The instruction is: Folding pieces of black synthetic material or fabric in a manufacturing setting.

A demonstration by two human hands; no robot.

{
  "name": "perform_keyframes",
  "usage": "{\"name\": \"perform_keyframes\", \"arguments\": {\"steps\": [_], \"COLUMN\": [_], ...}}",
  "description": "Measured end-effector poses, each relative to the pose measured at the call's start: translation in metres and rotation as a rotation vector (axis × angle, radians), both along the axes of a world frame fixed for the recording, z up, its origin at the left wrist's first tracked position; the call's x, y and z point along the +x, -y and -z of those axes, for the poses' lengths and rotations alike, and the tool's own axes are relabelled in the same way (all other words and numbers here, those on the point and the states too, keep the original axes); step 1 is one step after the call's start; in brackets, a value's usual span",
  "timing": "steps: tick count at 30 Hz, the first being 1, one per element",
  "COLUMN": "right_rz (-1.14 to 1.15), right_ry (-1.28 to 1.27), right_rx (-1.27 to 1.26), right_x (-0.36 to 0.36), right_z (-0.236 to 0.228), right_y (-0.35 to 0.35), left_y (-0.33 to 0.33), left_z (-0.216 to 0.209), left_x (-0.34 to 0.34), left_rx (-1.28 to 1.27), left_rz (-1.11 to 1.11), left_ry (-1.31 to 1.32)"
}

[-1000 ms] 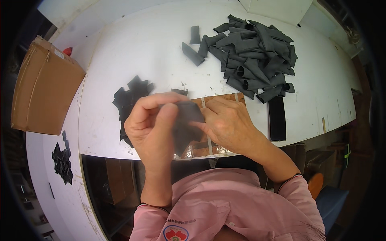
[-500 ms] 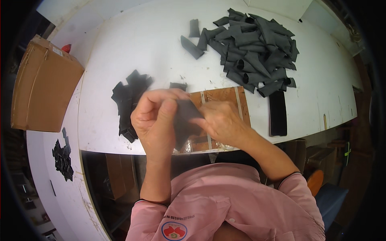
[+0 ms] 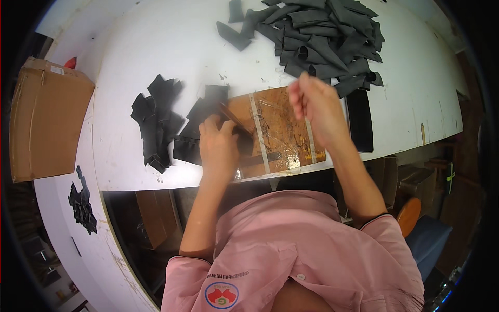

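Observation:
My left hand rests with bent fingers on a dark fabric piece at the left end of a brown, tape-striped board. Several overlapping black fabric pieces lie beside and under that hand, hiding the board's left edge. Raised over the board's right side, my right hand is blurred, with loosely bent fingers and nothing visible in them. Just beyond it spreads a large heap of dark grey fabric tubes. A smaller stack of black fabric pieces lies left of my left hand.
A black rectangular object lies right of the board on the white table. At the far left stands a cardboard box. More black scraps lie on the left-hand white surface. The table's front edge runs close to my body.
My hands, together on a dark fabric piece before, are now apart. The left has lowered onto the fabric at the board's left; the right has moved up and right toward the heap, letting go.

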State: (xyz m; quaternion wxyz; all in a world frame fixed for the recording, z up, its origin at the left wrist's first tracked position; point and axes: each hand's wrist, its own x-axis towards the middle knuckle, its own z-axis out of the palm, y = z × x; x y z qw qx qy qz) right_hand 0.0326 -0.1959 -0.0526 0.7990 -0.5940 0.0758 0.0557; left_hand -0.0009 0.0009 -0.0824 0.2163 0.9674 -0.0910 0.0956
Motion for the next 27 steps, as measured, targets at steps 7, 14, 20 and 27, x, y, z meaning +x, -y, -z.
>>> {"name": "perform_keyframes", "arguments": {"steps": [7, 14, 20, 27], "right_rz": [-0.168, -0.201, -0.063, 0.092], "right_ry": [-0.162, 0.208, 0.404, 0.441], "right_rx": [-0.061, -0.268, -0.213, -0.202], "right_x": [-0.046, -0.073, -0.074, -0.082], "right_z": [0.023, 0.013, 0.005, 0.003], "right_y": [-0.01, -0.031, -0.051, -0.054], "left_y": [-0.016, -0.013, 0.008, 0.038], "left_z": [0.008, -0.039, -0.035, -0.018], "left_x": [0.012, -0.02, -0.058, -0.078], "left_rx": [-0.051, -0.941, -1.472, -1.52], "left_rz": [0.163, -0.184, -0.171, -0.282], "left_ry": [0.143, 0.072, -0.246, -0.242]}}
